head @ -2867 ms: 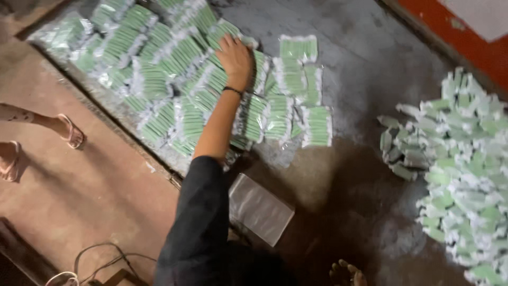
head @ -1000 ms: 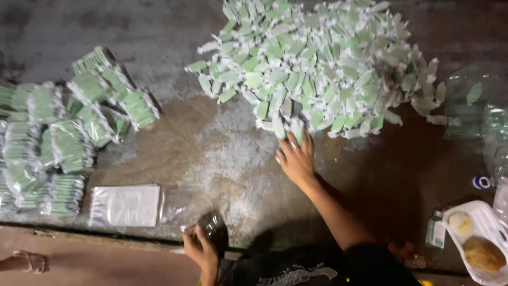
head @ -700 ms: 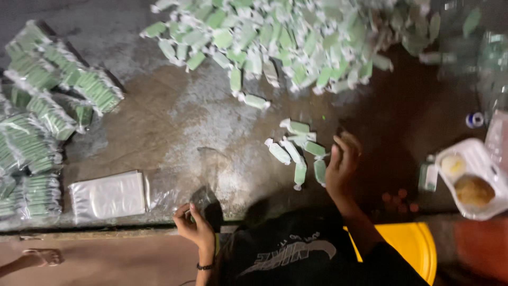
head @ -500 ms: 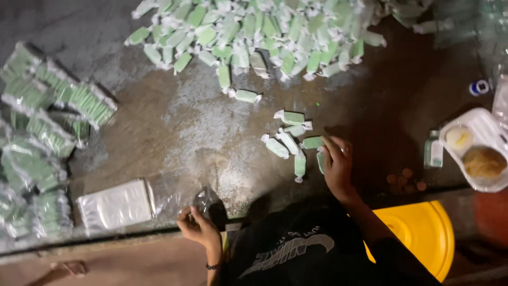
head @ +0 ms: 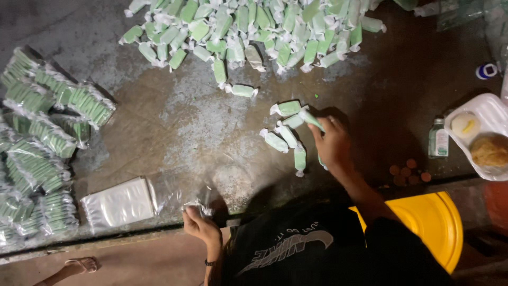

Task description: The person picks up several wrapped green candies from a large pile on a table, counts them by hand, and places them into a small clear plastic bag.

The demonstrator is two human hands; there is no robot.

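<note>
My right hand (head: 332, 145) rests on a small cluster of green wrapped sweets (head: 286, 135) on the grey floor, fingers closed round one or two of them. A large pile of the same sweets (head: 248, 26) lies further out, along the top of the view. My left hand (head: 200, 225) is close to my body and pinches the edge of an empty clear plastic bag (head: 203, 198). A flat stack of clear bags (head: 119, 201) lies just left of that hand.
Filled bags of green sweets (head: 42, 137) are heaped at the left. A white foam tray with food (head: 479, 135), a small bottle (head: 438, 139) and some coins (head: 407, 169) sit at the right. A yellow stool (head: 428, 222) is under me. A sandalled foot (head: 79, 264) shows bottom left.
My right hand reached into the big pile and dragged several sweets back toward me; it now gathers them. My left hand has kept hold of the clear bag.
</note>
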